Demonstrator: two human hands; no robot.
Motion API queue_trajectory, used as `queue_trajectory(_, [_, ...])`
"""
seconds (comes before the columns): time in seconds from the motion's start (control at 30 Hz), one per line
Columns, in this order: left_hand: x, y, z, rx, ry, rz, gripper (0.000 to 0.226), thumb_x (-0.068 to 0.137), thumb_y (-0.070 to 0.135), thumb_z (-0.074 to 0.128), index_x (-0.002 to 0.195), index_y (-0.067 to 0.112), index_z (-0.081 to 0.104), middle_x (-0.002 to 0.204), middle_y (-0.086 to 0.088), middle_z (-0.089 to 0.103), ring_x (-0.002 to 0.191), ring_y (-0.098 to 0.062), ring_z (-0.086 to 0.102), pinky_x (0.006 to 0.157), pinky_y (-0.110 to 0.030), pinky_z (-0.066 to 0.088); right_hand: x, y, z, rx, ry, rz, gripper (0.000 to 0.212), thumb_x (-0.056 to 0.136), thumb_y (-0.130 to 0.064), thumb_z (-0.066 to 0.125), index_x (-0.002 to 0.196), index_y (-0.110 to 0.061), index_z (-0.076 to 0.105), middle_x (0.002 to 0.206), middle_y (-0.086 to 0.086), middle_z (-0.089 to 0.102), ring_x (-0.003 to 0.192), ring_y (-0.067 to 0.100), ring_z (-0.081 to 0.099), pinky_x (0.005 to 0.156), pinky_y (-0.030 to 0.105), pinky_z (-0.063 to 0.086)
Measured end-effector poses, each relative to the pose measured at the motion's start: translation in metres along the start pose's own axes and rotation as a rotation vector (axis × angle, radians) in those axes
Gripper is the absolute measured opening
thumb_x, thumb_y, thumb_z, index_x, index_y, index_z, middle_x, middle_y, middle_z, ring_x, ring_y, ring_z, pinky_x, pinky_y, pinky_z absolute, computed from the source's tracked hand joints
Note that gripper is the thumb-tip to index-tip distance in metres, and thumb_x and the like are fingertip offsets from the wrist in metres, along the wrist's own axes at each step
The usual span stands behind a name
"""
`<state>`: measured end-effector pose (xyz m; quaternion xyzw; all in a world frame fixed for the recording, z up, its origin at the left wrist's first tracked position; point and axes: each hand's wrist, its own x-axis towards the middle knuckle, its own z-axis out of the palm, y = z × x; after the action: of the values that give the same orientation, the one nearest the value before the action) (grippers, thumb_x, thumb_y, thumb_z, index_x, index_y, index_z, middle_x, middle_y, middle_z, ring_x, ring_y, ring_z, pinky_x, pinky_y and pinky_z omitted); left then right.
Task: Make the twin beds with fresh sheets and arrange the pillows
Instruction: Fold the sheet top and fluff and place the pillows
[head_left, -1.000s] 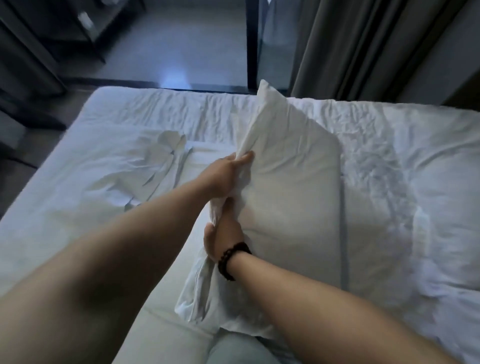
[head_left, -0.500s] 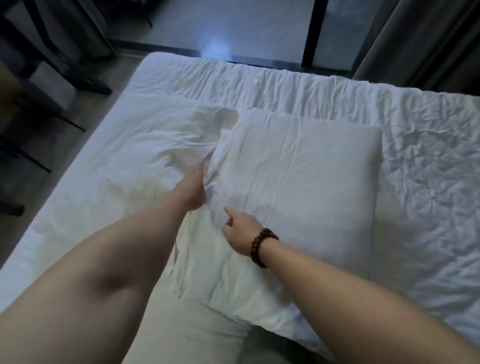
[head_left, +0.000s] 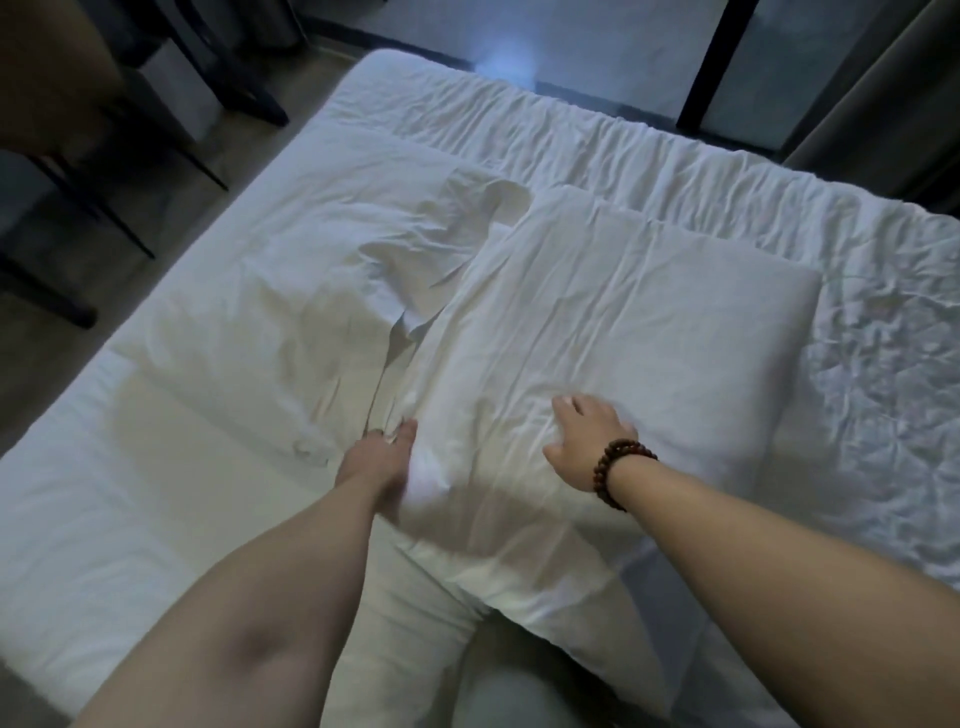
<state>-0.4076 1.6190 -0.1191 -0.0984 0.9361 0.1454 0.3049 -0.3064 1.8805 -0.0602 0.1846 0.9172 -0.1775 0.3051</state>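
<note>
plump white fabric pillow (head_left: 649, 312) lies flat mid-bed on crumpled white sheet (head_left: 883, 415) | my right grip (head_left: 587, 436) flat, fingers spread, pressing its 6 o'clock end, holding nothing | left grip (head_left: 376, 457) at 8 o'clock edge, can't tell if pinching | reckon it's light, squishy, slippy cover, I'd grab corners

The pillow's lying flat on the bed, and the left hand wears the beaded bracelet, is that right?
No. The right hand wears the bracelet, as the head view shows. The pillow does lie flat on the bed.
</note>
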Motion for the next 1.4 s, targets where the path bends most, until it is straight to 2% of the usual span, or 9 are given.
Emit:
queue_trajectory(0.1, [-0.012,0.006,-0.031,0.041,0.251,0.186,0.071,0.091,0.076,0.035,0.101,0.012,0.066,0.104,-0.021,0.069,0.099,-0.042,0.064,0.074,-0.039,0.045,0.002,-0.009,0.006,0.019,-0.028,0.025,0.072,0.100,-0.051,0.036,0.159,-0.028,0.003,0.167,0.002,0.001,0.153,0.023,0.004,0.122,0.050,0.016])
queue_trajectory(0.2, [-0.014,-0.001,-0.049,0.044,0.358,0.168,0.057,0.094,0.068,0.040,0.094,0.015,0.060,0.099,-0.021,0.067,0.096,-0.042,0.063,0.074,-0.041,0.047,0.000,-0.017,0.008,-0.012,-0.011,0.014,0.072,0.101,-0.053,0.030,0.159,-0.029,-0.005,0.167,-0.001,-0.009,0.154,0.021,-0.005,0.122,0.053,0.009])
queue_trajectory(0.43, [0.016,0.021,-0.046,0.135,0.280,0.052,0.046,0.101,0.046,0.036,0.127,0.011,0.050,0.132,-0.020,0.052,0.123,-0.040,0.053,0.097,-0.046,0.045,0.012,-0.016,0.009,-0.072,-0.125,-0.001,0.071,0.100,-0.054,0.030,0.158,-0.032,-0.006,0.167,0.000,-0.010,0.154,0.023,-0.006,0.118,0.060,0.018])
queue_trajectory(0.6, [0.050,0.012,-0.055,0.279,0.161,-0.092,0.071,0.078,0.030,0.075,0.137,0.013,0.040,0.137,-0.014,0.048,0.125,-0.034,0.054,0.097,-0.041,0.048,0.027,-0.021,0.014,-0.045,-0.128,0.039,0.071,0.098,-0.054,0.032,0.157,-0.030,0.001,0.166,0.003,0.001,0.153,0.026,0.000,0.113,0.061,0.027])
queue_trajectory(0.93, [0.071,-0.048,-0.059,0.561,0.102,0.299,0.026,0.096,0.010,0.046,0.119,0.012,0.056,0.114,-0.017,0.067,0.102,-0.038,0.066,0.084,-0.042,0.053,0.050,-0.067,0.024,-0.065,-0.111,0.273,0.093,0.087,-0.074,0.036,0.158,-0.028,-0.004,0.162,0.019,0.005,0.147,0.044,0.008,0.106,0.058,0.033])
queue_trajectory(1.03, [0.069,-0.042,-0.054,0.415,0.310,0.400,0.025,0.097,0.025,0.051,0.112,0.006,0.056,0.109,-0.019,0.063,0.093,-0.042,0.065,0.075,-0.046,0.052,0.054,-0.073,0.032,-0.089,-0.102,0.317,0.096,0.087,-0.076,0.034,0.158,-0.027,-0.007,0.163,0.021,-0.001,0.148,0.046,0.001,0.108,0.059,0.029])
queue_trajectory(1.1, [0.071,-0.022,-0.053,0.401,0.367,0.412,0.051,0.094,0.052,0.054,0.116,0.006,0.053,0.111,-0.017,0.059,0.094,-0.041,0.063,0.072,-0.043,0.048,0.055,-0.075,0.037,-0.092,-0.108,0.337,0.095,0.088,-0.075,0.033,0.158,-0.026,-0.009,0.164,0.020,-0.006,0.149,0.046,-0.004,0.111,0.061,0.024])
queue_trajectory(1.17, [0.079,-0.003,-0.056,0.405,0.296,0.317,0.067,0.092,0.063,0.050,0.128,0.007,0.046,0.118,-0.015,0.056,0.103,-0.040,0.061,0.075,-0.042,0.048,0.056,-0.076,0.040,-0.094,-0.111,0.343,0.094,0.090,-0.074,0.032,0.158,-0.026,-0.012,0.164,0.020,-0.009,0.149,0.046,-0.007,0.113,0.062,0.019])
queue_trajectory(1.4, [0.078,0.005,-0.060,0.706,-0.077,0.427,0.028,0.093,0.025,0.049,0.119,0.024,0.058,0.117,-0.002,0.066,0.107,-0.030,0.065,0.078,-0.034,0.044,0.057,-0.077,0.036,-0.066,-0.140,0.353,0.096,0.090,-0.074,0.035,0.157,-0.026,-0.013,0.164,0.021,-0.010,0.149,0.046,-0.008,0.115,0.064,0.016])
